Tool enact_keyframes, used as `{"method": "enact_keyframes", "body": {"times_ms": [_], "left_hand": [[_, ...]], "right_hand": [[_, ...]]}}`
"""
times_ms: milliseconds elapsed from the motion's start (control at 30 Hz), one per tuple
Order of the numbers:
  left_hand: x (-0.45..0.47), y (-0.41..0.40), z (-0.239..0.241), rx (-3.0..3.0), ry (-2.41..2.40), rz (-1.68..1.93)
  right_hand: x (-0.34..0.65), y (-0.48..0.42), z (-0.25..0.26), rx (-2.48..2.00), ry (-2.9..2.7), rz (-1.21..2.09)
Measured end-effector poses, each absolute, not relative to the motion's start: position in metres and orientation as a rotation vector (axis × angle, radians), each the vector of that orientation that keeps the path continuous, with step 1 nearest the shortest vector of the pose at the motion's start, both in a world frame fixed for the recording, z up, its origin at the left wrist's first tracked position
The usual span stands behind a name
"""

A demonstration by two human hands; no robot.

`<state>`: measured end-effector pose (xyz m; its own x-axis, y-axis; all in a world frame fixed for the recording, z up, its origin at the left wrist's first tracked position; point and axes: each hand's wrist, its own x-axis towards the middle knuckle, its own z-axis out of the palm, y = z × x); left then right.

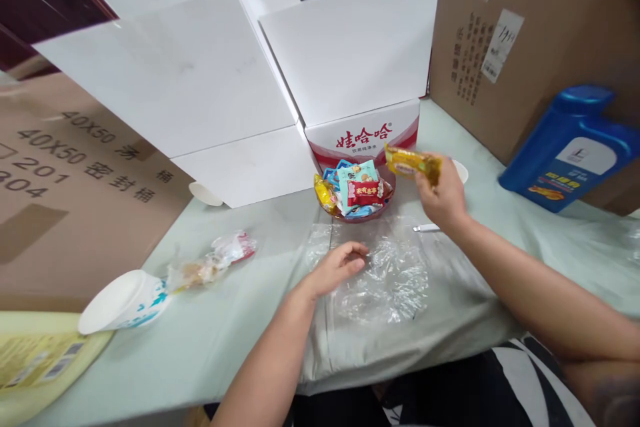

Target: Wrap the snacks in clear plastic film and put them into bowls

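Observation:
My right hand [444,195] is closed around one end of a yellow packaged snack [407,161], held up to the right of the bowl. My left hand [340,268] is half curled with thumb and fingers apart, holding nothing, above a crumpled clear plastic bag [387,287]. Whether it touches the bag I cannot tell. Just beyond stands a reddish see-through bowl [350,217] heaped with wrapped snacks. Among these are a red packet [366,193], a pale green packet [356,175] and a yellow packet [326,195].
White boxes [350,60] stand behind the bowl, with brown cartons [75,193] at both sides. A blue bottle [575,153] is at right. A white utensil handle [426,228] lies near my right wrist. Leftward are a paper bowl [125,300], plastic wrappers [213,260] and a pale yellow container [50,360].

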<state>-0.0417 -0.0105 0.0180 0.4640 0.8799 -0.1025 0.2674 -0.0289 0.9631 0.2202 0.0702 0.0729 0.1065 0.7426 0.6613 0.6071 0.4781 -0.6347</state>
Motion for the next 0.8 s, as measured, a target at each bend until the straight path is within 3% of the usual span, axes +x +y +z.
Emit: {"method": "enact_keyframes", "body": {"times_ms": [67,267,367,467,600,800], "left_hand": [[-0.039,-0.013,0.016,1.64,1.048,0.601],[-0.04,-0.013,0.015,1.677,1.038,0.624],[-0.04,-0.013,0.02,1.737,1.05,0.669],[-0.037,-0.016,0.025,1.926,1.095,0.693],[-0.035,-0.017,0.026,2.292,1.337,0.7],[-0.051,-0.007,0.023,2.255,1.939,0.257]], "right_hand": [[0.211,0.096,0.082,-1.28,-1.591,0.103],[0.188,0.134,0.078,-1.617,-1.824,0.376],[0.197,0.117,0.074,-1.507,-1.812,0.253],[0.208,0.084,0.067,-1.285,-2.006,0.347],[0.212,0.047,0.04,-1.018,-2.462,0.564],[0.214,0.04,0.004,-1.166,-2.734,0.331]]}}
